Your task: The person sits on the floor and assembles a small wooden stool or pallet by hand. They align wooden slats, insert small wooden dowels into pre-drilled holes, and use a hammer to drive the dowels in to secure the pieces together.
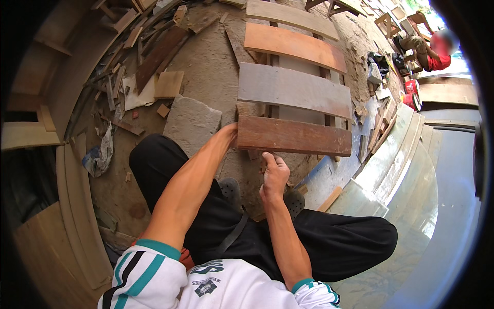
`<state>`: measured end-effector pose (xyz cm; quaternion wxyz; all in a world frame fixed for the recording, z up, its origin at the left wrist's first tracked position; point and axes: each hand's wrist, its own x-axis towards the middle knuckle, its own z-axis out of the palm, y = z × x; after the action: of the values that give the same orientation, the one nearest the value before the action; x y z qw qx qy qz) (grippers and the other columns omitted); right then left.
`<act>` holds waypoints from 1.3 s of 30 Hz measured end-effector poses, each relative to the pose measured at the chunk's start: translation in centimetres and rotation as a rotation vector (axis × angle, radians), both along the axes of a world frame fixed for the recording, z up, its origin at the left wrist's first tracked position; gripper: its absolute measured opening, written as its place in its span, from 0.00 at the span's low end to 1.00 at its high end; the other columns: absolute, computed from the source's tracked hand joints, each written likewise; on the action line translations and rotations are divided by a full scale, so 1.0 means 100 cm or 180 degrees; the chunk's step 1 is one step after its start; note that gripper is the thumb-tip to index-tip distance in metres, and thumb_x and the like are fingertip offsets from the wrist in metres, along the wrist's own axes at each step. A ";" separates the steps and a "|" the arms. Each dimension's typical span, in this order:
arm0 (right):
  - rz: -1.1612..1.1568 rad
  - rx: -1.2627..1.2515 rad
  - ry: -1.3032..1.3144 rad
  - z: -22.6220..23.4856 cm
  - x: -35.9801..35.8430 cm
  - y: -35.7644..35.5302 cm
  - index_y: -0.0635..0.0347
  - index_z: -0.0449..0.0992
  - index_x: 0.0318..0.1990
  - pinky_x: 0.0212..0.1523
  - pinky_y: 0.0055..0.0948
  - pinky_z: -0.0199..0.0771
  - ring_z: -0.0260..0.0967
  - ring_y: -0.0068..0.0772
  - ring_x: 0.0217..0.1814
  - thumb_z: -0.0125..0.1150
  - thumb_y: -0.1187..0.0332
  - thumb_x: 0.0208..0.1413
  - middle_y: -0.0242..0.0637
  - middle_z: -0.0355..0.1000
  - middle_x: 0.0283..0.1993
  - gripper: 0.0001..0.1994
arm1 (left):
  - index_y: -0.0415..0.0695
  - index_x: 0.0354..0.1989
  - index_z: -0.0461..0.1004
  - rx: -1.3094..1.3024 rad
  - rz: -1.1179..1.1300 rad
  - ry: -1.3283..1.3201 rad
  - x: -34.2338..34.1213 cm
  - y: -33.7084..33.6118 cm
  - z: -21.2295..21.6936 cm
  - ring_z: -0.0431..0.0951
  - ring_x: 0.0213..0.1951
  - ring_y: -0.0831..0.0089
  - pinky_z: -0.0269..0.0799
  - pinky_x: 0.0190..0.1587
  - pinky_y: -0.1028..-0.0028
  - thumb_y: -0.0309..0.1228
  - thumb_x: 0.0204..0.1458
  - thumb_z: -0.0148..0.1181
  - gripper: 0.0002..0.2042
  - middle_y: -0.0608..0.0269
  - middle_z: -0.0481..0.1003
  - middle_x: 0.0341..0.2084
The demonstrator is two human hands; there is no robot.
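Observation:
A slatted wooden piece stretches away in front of me, with several boards fixed across rails. Its nearest slat is a dark reddish-brown board; a grey board and an orange-brown board lie beyond. My left hand reaches in at the left end of the nearest slat and passes behind it, so its fingers are hidden. Just below that slat's near edge is my right hand, its fingers curled closed and fingertips close to the edge. Whatever they pinch is hidden or too small to make out.
A flat stone slab lies left of the slats, among wood offcuts. Glass sheets and planks are at my right. Cabinets stand on the left. Another person sits at the far right beside red cans.

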<state>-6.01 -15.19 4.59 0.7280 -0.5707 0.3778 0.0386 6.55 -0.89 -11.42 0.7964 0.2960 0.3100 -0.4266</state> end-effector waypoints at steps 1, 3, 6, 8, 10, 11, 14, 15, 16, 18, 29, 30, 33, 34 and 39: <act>0.0018 -0.0004 0.0017 0.000 0.000 0.001 0.64 0.79 0.38 0.31 0.25 0.67 0.70 0.21 0.30 0.66 0.65 0.56 0.30 0.76 0.32 0.10 | 0.38 0.58 0.70 -0.0067 0.0050 -0.0011 -0.001 0.002 -0.003 0.80 0.50 0.56 0.78 0.53 0.49 0.38 0.67 0.46 0.18 0.46 0.76 0.52; 0.0016 -0.0028 0.0037 -0.002 0.001 -0.002 0.64 0.79 0.39 0.31 0.25 0.67 0.70 0.21 0.31 0.66 0.65 0.56 0.30 0.76 0.32 0.10 | 0.38 0.55 0.72 -0.0022 -0.0036 -0.0002 0.000 -0.004 0.004 0.82 0.47 0.56 0.80 0.50 0.50 0.38 0.66 0.48 0.18 0.46 0.78 0.49; -0.0007 -0.0039 0.0025 -0.005 -0.001 -0.006 0.64 0.79 0.40 0.31 0.26 0.67 0.69 0.21 0.31 0.65 0.65 0.56 0.30 0.76 0.32 0.11 | 0.39 0.53 0.73 0.0142 -0.0325 -0.0119 -0.001 -0.010 0.021 0.82 0.46 0.58 0.81 0.49 0.52 0.40 0.65 0.51 0.17 0.48 0.79 0.47; -0.0018 -0.0022 -0.0010 -0.002 -0.001 -0.003 0.64 0.79 0.40 0.31 0.25 0.67 0.69 0.21 0.31 0.65 0.65 0.56 0.29 0.76 0.32 0.11 | 0.39 0.51 0.74 0.0232 -0.0459 -0.0246 -0.001 -0.008 0.025 0.82 0.47 0.59 0.81 0.48 0.53 0.41 0.64 0.53 0.17 0.49 0.79 0.47; 0.0012 -0.0024 -0.0014 -0.002 -0.001 0.000 0.65 0.79 0.40 0.30 0.25 0.67 0.69 0.21 0.30 0.65 0.65 0.56 0.29 0.76 0.32 0.11 | 0.40 0.50 0.74 0.0396 -0.0597 -0.0314 -0.002 -0.002 0.025 0.82 0.46 0.59 0.82 0.45 0.54 0.42 0.64 0.53 0.17 0.49 0.79 0.47; 0.0029 -0.0022 -0.0017 -0.001 -0.001 0.002 0.65 0.79 0.40 0.30 0.25 0.67 0.69 0.20 0.30 0.65 0.65 0.56 0.29 0.76 0.32 0.11 | 0.40 0.50 0.74 0.0505 -0.0660 -0.0320 -0.002 0.002 0.025 0.82 0.45 0.59 0.82 0.44 0.54 0.42 0.64 0.53 0.17 0.50 0.79 0.47; -0.0069 -0.0022 -0.0028 0.000 0.000 -0.001 0.65 0.79 0.39 0.30 0.24 0.66 0.68 0.20 0.30 0.65 0.65 0.56 0.29 0.76 0.32 0.11 | 0.40 0.49 0.75 0.1084 -0.1169 -0.0479 0.002 -0.001 0.061 0.82 0.41 0.60 0.82 0.41 0.54 0.43 0.62 0.53 0.18 0.51 0.79 0.45; -0.0123 0.0022 -0.0046 0.004 0.001 0.002 0.67 0.79 0.38 0.27 0.23 0.61 0.64 0.17 0.27 0.65 0.66 0.56 0.27 0.72 0.29 0.11 | 0.40 0.50 0.75 0.1417 -0.1423 -0.0744 0.003 0.003 0.070 0.82 0.40 0.60 0.82 0.41 0.54 0.43 0.62 0.53 0.19 0.51 0.79 0.45; -0.0185 0.0060 -0.0064 0.008 0.003 0.005 0.68 0.78 0.37 0.24 0.21 0.57 0.59 0.15 0.24 0.65 0.67 0.56 0.24 0.69 0.26 0.10 | 0.39 0.50 0.75 0.1742 -0.1680 -0.1017 0.005 0.006 0.078 0.82 0.39 0.60 0.81 0.41 0.54 0.43 0.61 0.53 0.19 0.52 0.79 0.45; -0.0273 0.0099 -0.0083 0.010 0.005 0.005 0.70 0.78 0.36 0.21 0.19 0.51 0.54 0.12 0.20 0.64 0.69 0.57 0.22 0.65 0.23 0.10 | 0.39 0.50 0.76 0.1985 -0.1658 -0.1214 0.010 0.010 0.095 0.81 0.40 0.60 0.81 0.43 0.54 0.44 0.61 0.51 0.21 0.51 0.79 0.44; -0.0121 0.0114 -0.0054 0.005 0.001 0.000 0.66 0.79 0.37 0.28 0.22 0.62 0.62 0.16 0.26 0.66 0.67 0.56 0.25 0.71 0.27 0.10 | 0.40 0.60 0.69 0.1384 -0.1042 -0.0834 0.014 0.010 0.149 0.73 0.55 0.61 0.67 0.58 0.60 0.57 0.62 0.40 0.33 0.52 0.73 0.56; -0.0134 0.0154 -0.0063 0.006 0.002 0.000 0.66 0.79 0.37 0.28 0.22 0.62 0.62 0.16 0.26 0.66 0.67 0.56 0.25 0.71 0.27 0.10 | 0.39 0.60 0.69 0.1310 -0.0993 -0.0873 0.009 0.009 0.148 0.73 0.56 0.61 0.67 0.59 0.60 0.59 0.62 0.41 0.34 0.52 0.73 0.56; -0.0166 0.0212 -0.0062 0.006 0.002 0.002 0.66 0.79 0.37 0.27 0.22 0.61 0.62 0.15 0.26 0.66 0.68 0.56 0.24 0.70 0.26 0.09 | 0.37 0.59 0.69 0.0903 -0.0519 -0.0674 -0.001 0.013 0.150 0.74 0.56 0.62 0.68 0.59 0.62 0.59 0.60 0.48 0.34 0.51 0.74 0.54; -0.0173 0.0187 -0.0043 0.007 0.002 0.002 0.67 0.79 0.37 0.27 0.21 0.60 0.61 0.15 0.25 0.66 0.68 0.56 0.24 0.70 0.26 0.09 | 0.37 0.58 0.69 0.0736 -0.0316 -0.0552 -0.003 0.014 0.152 0.74 0.55 0.63 0.68 0.59 0.63 0.58 0.59 0.51 0.34 0.51 0.74 0.54; -0.0216 0.0109 -0.0091 0.002 0.002 0.000 0.68 0.79 0.37 0.23 0.19 0.54 0.58 0.13 0.22 0.66 0.69 0.56 0.24 0.68 0.24 0.09 | 0.32 0.56 0.69 0.0957 -0.0354 -0.1213 -0.029 0.003 0.181 0.77 0.50 0.67 0.74 0.53 0.69 0.41 0.54 0.68 0.28 0.51 0.75 0.50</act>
<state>-5.83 -15.21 4.84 0.7439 -0.5456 0.3858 0.0122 3.66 -0.59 6.71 0.7628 0.5029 0.1974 -0.3554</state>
